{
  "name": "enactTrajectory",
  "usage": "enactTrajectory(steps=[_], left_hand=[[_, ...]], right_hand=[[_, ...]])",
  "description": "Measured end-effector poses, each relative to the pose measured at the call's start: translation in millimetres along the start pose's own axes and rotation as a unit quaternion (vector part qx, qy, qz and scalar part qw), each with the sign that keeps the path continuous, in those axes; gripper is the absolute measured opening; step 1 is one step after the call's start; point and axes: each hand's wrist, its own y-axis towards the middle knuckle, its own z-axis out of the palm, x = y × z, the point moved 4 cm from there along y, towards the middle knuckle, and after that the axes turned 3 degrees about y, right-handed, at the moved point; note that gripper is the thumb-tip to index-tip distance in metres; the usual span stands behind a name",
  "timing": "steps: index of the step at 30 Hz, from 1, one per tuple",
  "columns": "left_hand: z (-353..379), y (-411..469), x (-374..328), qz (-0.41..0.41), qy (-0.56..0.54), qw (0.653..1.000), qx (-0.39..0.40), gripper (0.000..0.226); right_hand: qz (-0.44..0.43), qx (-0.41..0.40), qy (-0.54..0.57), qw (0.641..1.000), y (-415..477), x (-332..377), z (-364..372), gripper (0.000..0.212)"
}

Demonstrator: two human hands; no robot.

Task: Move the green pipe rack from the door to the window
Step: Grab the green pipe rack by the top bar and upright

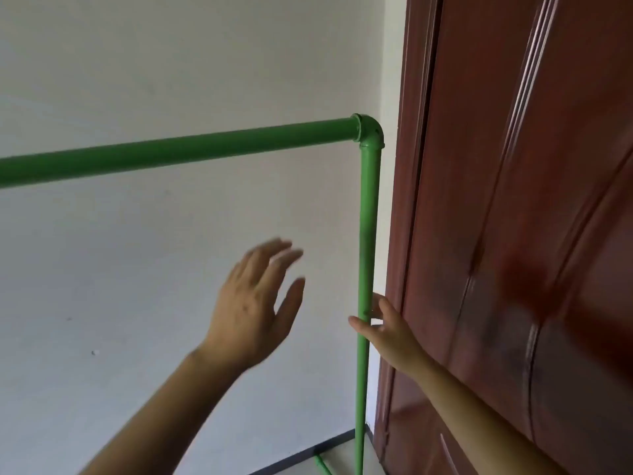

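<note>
The green pipe rack [369, 207] stands against a white wall, right beside a dark red-brown door [513, 234]. Its top bar runs from the left edge to an elbow joint at the upper right, and one upright post drops from there to the floor. My right hand [385, 329] is at the upright post about halfway down, thumb in front of the pipe and fingers behind it, not clearly closed around it. My left hand [255, 303] hovers open, fingers spread and blurred, left of the post and below the top bar, touching nothing.
The white wall [137, 303] fills the left and centre. A dark skirting strip and a patch of pale floor [342, 454] show at the bottom, with a green foot pipe of the rack lying there. The door frame stands just right of the post.
</note>
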Motion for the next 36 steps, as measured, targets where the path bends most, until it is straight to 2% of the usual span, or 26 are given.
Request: enactTrajectory(steps=[4,6,8,11,13,16,19,25,32,36], left_hand=[[-53,42,-14,0.080,0.115,0.980,-0.144,0.034],[-73,52,-11,0.082,0.191,0.962,-0.178,0.035],[-89,60,2,0.059,0.248,0.951,-0.175,0.039],[-107,68,40,-0.032,0.292,0.950,-0.101,0.045],[-117,62,65,-0.066,0.308,0.945,-0.084,0.042],[-127,48,83,-0.051,0.346,0.933,-0.088,0.040],[-139,45,90,-0.051,0.371,0.924,-0.077,0.048],[-200,26,130,-0.246,0.371,0.890,-0.099,0.077],[-233,7,131,-0.290,0.395,0.867,-0.095,0.059],[-257,-14,135,-0.297,0.416,0.854,-0.095,0.057]], right_hand=[[0.027,-0.022,0.067,0.997,10,26,11,0.034],[0.046,-0.020,0.127,0.991,13,23,16,0.029],[0.067,-0.008,0.148,0.987,14,20,19,0.029],[0.085,-0.012,0.148,0.985,16,21,20,0.037],[0.084,-0.015,0.136,0.987,16,21,19,0.040],[0.075,-0.012,0.106,0.991,12,20,20,0.040],[0.059,-0.018,0.087,0.994,9,20,25,0.042],[0.018,-0.064,0.098,0.993,2,23,33,0.051],[-0.009,-0.035,0.148,0.988,-11,29,73,0.050],[-0.017,-0.016,0.166,0.986,-24,28,93,0.048]])
